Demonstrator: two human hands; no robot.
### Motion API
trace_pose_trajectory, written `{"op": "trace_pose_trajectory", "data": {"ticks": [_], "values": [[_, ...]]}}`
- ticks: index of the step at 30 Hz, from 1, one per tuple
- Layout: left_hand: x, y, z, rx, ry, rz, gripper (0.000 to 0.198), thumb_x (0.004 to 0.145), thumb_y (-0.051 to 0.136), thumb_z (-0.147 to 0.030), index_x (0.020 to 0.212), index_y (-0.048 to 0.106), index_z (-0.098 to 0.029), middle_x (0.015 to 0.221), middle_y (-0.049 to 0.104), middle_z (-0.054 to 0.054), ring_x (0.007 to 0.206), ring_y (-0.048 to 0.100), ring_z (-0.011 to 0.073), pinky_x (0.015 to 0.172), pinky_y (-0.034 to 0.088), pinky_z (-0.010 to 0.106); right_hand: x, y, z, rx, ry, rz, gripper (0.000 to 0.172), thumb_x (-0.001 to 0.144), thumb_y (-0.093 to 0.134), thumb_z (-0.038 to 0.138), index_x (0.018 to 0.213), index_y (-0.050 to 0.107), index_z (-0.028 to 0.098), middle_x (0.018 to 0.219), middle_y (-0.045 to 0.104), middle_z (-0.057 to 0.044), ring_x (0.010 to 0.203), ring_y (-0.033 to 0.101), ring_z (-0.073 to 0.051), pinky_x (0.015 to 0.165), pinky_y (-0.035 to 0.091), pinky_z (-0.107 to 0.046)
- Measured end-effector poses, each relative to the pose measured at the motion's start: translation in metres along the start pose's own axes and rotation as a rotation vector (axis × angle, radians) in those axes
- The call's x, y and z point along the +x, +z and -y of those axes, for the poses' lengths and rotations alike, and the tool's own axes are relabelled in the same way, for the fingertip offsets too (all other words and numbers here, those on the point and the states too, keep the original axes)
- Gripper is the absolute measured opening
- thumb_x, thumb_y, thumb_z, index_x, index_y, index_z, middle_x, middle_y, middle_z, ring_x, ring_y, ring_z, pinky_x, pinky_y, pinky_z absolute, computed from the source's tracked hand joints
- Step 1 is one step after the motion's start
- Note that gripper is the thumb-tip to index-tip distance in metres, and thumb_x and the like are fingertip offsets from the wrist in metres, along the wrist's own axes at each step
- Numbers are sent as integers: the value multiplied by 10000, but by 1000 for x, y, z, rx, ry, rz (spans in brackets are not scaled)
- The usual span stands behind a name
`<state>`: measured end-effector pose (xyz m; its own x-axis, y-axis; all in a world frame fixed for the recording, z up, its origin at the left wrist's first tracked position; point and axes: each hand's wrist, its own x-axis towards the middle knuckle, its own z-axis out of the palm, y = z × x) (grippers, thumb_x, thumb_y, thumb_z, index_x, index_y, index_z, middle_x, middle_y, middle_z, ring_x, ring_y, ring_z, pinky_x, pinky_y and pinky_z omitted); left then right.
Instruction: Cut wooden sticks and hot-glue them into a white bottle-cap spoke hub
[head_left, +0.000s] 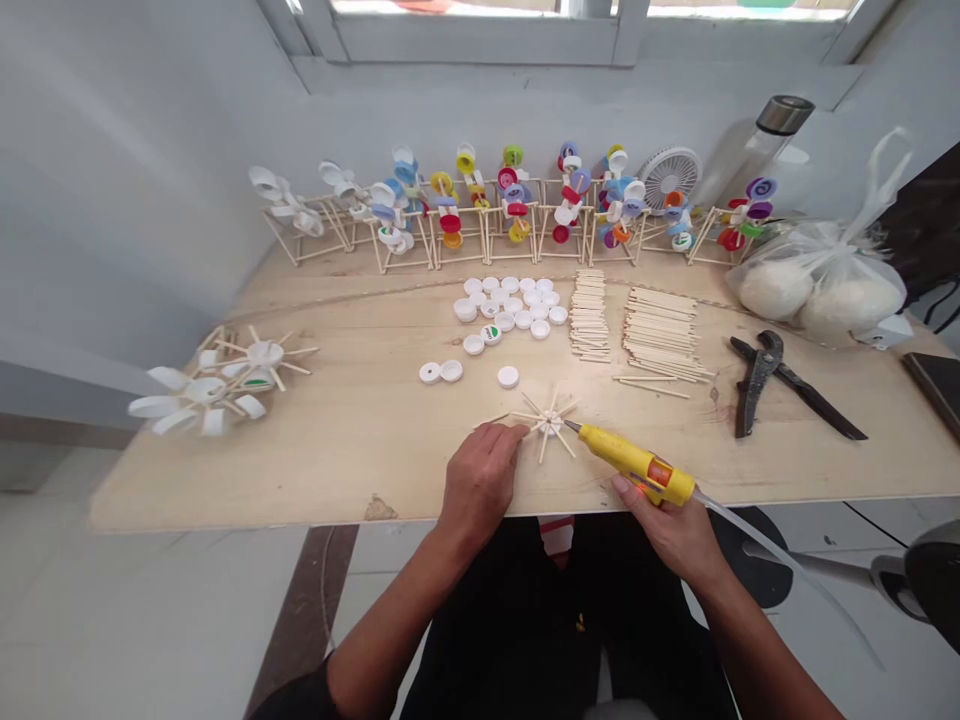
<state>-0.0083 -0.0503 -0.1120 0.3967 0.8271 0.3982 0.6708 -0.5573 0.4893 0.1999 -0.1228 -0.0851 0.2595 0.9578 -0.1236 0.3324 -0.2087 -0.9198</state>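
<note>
A yellow hot-glue gun (637, 465) is gripped firmly in the right hand (664, 535), its nozzle held just at the hub of a star of wooden sticks (550, 425), which lies flat on the plywood tabletop (300, 470); gluing at that hub is judged to be the step in hand. The left hand (480, 480) is kept open and low, its fingers (510, 432) laid at the star's near side. White bottle caps (506, 310) are grouped ahead of the left hand, stacked sticks (660, 335) ahead of the right, black pliers (757, 385) beyond it, and a wheel of caps and sticks (217, 385) well left
</note>
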Motion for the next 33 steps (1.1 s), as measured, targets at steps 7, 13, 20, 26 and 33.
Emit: {"op": "trace_pose_trajectory", "data": {"ticks": [7,13,20,26,33], "values": [[0,5,4,158,91,-14,211,874,411,-113,1002,568,-169,846,646,60,798,575,178,716,481,306,-1,0,-2,12,47,-13,333,751,631,464,876,682,160,797,702,-55,726,656,-199,599,542,-256],[1,4,3,186,107,-3,221,872,400,-96,998,567,-166,830,636,56,794,563,176,723,476,307,0,0,-1,33,52,2,355,743,634,479,883,681,156,815,703,-62,746,659,-206,624,545,-267],[2,2,2,216,119,16,238,865,388,-65,984,572,-159,823,628,59,796,554,174,729,472,300,1,-1,-4,7,36,6,343,744,636,464,896,689,161,792,699,-54,736,655,-208,614,539,-271],[3,3,2,254,129,16,210,868,416,-90,975,580,-164,817,623,57,785,542,174,713,462,297,0,-1,-2,9,44,11,345,748,629,472,892,686,164,785,695,-51,719,651,-201,605,534,-265],[5,5,0,294,148,7,198,867,426,-96,948,592,-168,774,609,43,752,526,167,690,449,291,2,0,-6,24,26,25,326,753,634,452,901,685,167,786,692,-48,724,647,-199,612,536,-268]]}}
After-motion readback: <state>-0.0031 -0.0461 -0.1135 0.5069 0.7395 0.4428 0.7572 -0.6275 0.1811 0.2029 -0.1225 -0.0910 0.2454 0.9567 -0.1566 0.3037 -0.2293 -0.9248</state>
